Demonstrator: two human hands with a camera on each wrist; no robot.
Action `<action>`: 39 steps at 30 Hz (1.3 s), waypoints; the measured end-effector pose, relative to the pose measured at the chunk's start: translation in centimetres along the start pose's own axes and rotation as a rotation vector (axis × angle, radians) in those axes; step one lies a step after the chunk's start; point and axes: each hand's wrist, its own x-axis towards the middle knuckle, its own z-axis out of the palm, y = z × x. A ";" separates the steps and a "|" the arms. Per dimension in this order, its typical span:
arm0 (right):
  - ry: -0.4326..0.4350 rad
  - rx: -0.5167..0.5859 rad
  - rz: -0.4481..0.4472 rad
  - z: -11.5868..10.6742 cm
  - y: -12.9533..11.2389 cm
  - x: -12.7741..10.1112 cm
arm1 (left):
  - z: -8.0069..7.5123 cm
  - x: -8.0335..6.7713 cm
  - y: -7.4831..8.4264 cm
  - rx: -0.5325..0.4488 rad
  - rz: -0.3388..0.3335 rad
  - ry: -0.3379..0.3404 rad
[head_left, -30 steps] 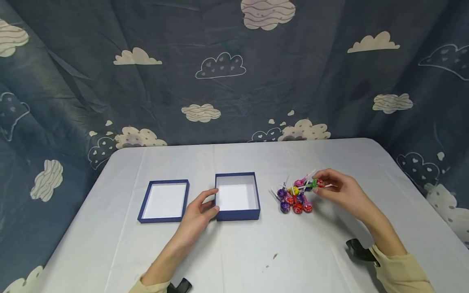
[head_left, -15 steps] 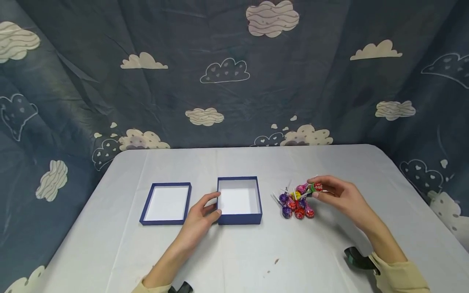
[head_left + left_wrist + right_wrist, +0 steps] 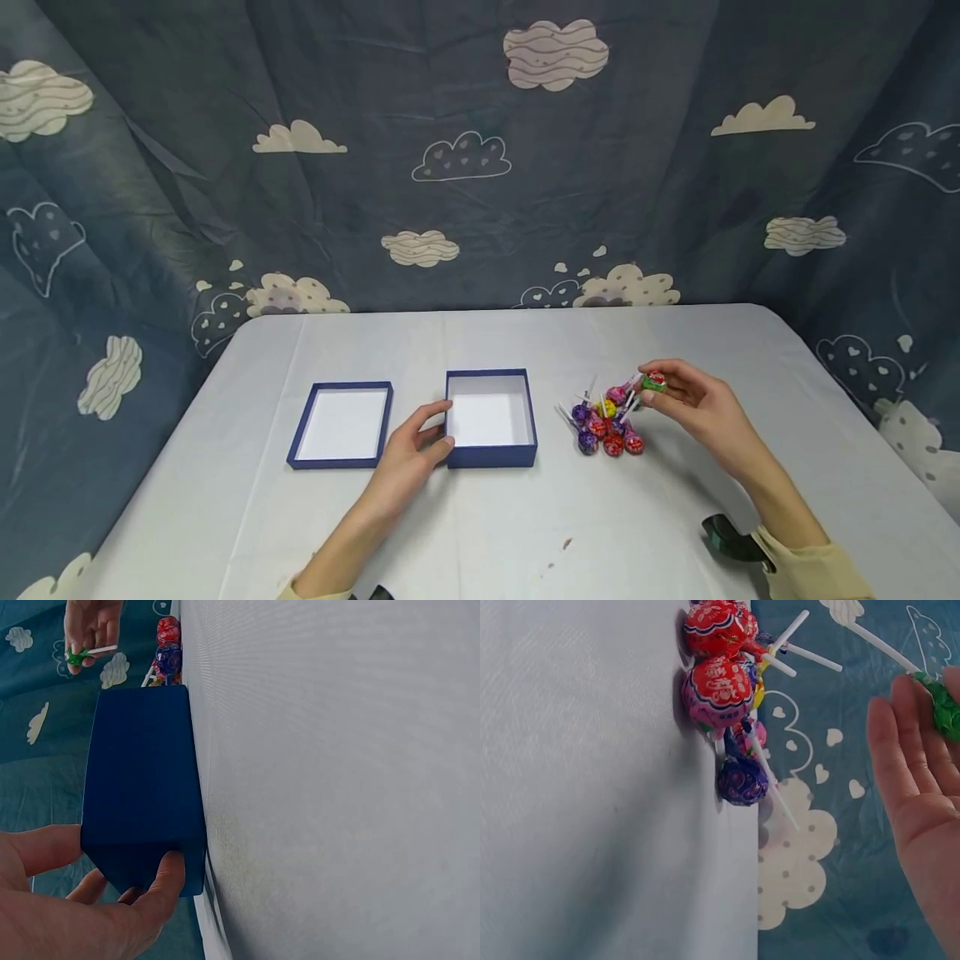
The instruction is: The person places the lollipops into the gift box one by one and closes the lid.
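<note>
Your left hand (image 3: 408,454) is wrapped around the near left corner of the open blue box (image 3: 491,408), thumb on the left wall and fingers curled against the front wall, so it's got a real hold on it. The wrist view shows the same thing: the box (image 3: 142,787) sits flat on the table (image 3: 525,517) with your fingertips (image 3: 169,874) pressed on its dark blue side. The inside of the box is white with nothing in it.

Your right hand (image 3: 693,404) is off to the right of the box, pinching 1 lollipop (image 3: 654,382) with a green and red wrapper between thumb and fingertips, lifted just above the pile. The other fingers are loosely bent. From the right wrist you only catch a bit of the green wrapper (image 3: 946,709) at the fingers, and the white stick pokes out toward the pile.

The pile of lollipops (image 3: 606,418) lies on the table just right of the box, between it and your right hand: red, purple, pink and 1 yellow, sticks pointing every which way.

Left of the box, just past your left hand, is the box lid (image 3: 342,425), lying white side up.
</note>
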 end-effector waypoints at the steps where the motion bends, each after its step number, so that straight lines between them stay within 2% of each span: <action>1: 0.004 0.007 -0.004 0.1 0.0 0.0 | 0.0 0.0 0.0 0.001 -0.002 0.001; 9: 0.004 0.193 0.008 0.6 -0.1 0.3 | 0.0 -0.2 -0.2 0.003 -0.010 0.006; 19: 0.019 0.106 0.014 1.2 0.2 0.3 | 0.0 -0.2 -0.3 0.001 -0.012 0.006; 26: 0.010 0.059 0.012 1.8 -0.3 0.4 | 0.0 0.0 -0.4 0.013 -0.009 0.007; 34: -0.054 -0.080 -0.017 3.1 -2.1 1.2 | 0.1 0.0 -0.3 0.023 -0.006 0.009; 39: -0.118 -0.039 -0.071 4.2 -3.2 2.5 | 0.2 -0.1 -0.3 0.026 0.000 0.019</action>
